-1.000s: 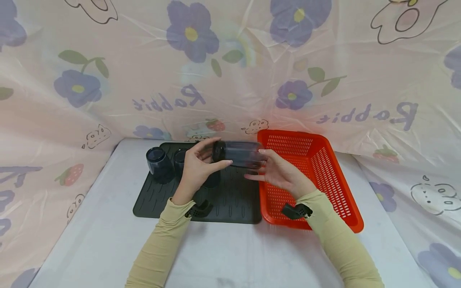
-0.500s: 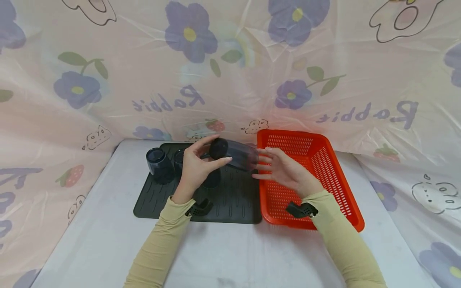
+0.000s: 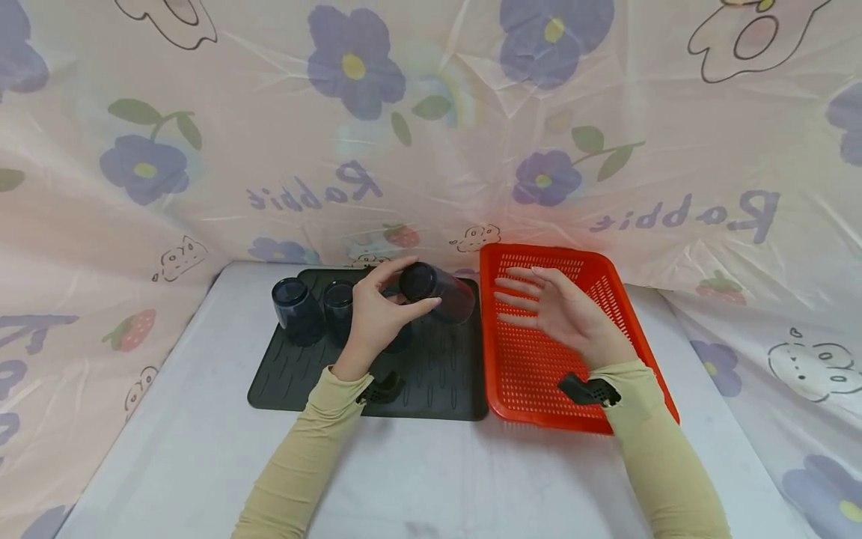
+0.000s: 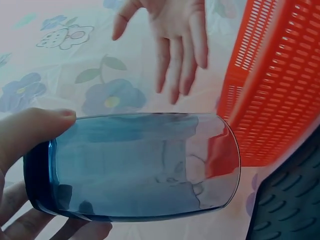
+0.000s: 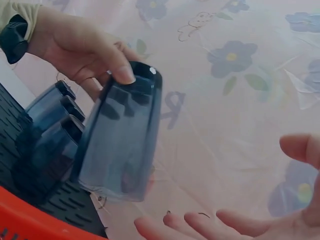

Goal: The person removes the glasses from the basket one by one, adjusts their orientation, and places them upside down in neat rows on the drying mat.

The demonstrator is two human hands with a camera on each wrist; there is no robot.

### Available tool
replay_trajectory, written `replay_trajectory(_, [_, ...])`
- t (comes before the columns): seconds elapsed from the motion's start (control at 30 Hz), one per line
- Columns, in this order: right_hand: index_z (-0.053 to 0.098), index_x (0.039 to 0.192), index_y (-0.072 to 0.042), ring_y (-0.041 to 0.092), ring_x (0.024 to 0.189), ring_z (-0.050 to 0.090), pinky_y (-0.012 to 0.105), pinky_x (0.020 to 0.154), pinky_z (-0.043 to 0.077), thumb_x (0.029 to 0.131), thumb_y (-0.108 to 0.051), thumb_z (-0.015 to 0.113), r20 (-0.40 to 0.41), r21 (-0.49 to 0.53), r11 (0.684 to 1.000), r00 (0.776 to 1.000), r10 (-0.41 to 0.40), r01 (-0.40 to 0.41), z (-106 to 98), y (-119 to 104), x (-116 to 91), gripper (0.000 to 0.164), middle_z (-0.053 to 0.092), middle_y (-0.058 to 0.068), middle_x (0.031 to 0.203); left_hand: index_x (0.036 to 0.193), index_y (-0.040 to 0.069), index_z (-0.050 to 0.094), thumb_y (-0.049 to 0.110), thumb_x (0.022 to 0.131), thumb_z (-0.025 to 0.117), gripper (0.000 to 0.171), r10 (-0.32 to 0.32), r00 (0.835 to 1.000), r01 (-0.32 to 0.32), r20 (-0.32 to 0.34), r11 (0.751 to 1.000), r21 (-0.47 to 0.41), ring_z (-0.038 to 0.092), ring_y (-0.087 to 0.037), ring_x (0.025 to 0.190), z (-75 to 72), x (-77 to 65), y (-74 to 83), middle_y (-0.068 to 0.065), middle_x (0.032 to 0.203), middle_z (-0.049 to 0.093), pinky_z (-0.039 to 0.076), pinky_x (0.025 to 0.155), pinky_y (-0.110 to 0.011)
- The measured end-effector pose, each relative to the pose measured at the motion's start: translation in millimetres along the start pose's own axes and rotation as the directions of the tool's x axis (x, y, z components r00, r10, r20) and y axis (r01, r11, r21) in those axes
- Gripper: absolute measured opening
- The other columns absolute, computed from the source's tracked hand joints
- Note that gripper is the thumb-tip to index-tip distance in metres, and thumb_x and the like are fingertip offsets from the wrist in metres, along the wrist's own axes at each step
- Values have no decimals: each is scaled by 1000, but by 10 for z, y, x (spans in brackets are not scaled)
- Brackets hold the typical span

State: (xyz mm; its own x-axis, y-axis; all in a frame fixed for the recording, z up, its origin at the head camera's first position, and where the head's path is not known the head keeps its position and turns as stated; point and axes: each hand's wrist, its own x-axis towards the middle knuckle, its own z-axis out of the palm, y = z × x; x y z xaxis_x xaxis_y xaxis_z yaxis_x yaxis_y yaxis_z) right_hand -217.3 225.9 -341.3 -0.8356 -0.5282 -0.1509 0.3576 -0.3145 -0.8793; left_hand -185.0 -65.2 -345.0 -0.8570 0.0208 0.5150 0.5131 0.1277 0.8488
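Observation:
My left hand (image 3: pixel 375 316) grips a blue-tinted drinking glass (image 3: pixel 446 296) near its thick dark base, thumb on one side and fingers on the other. The glass tilts above the black mat (image 3: pixel 438 382), base up and mouth pointing down to the right. In the left wrist view its clear wall (image 4: pixel 135 165) shows nothing inside. My right hand (image 3: pixel 566 314) is held over the red basket (image 3: pixel 494 359), palm turned inward, fingers spread and holding nothing. Three similar glasses, among them the leftmost glass (image 3: pixel 298 311), stand upside down on the mat, partly hidden by my left hand.
The slotted red basket stands against the mat's right edge, with no glass visible inside. A white table (image 3: pixel 404 479) extends in front of both. Behind hangs a flower-printed curtain (image 3: pixel 431 150), close to the back of the mat and basket.
My right hand has let go of the glass's mouth end and drawn away rightward over the basket. In my left hand, the glass has swung so its mouth points lower.

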Motion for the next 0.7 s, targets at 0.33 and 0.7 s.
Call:
replay_trajectory(0.33, [20,151,-8,41,139,21,56,107,28,104,-35,36,-33,33,999,999,-14,15,-112,-25,-71,57,23,17,153,122,14,66,10,66,89,61,-3,1000,3,13,998,61,61,-20,98,142,42,-445,-4,114,65,57,75,-36])
replay_trajectory(0.7, [20,151,-6,42,139,22,58,107,27,104,-36,38,-56,34,999,998,-19,21,-169,-12,-107,59,25,18,152,119,14,66,12,66,90,58,-11,999,7,49,996,88,63,-17,103,276,20,-552,-1,110,67,53,86,-33])
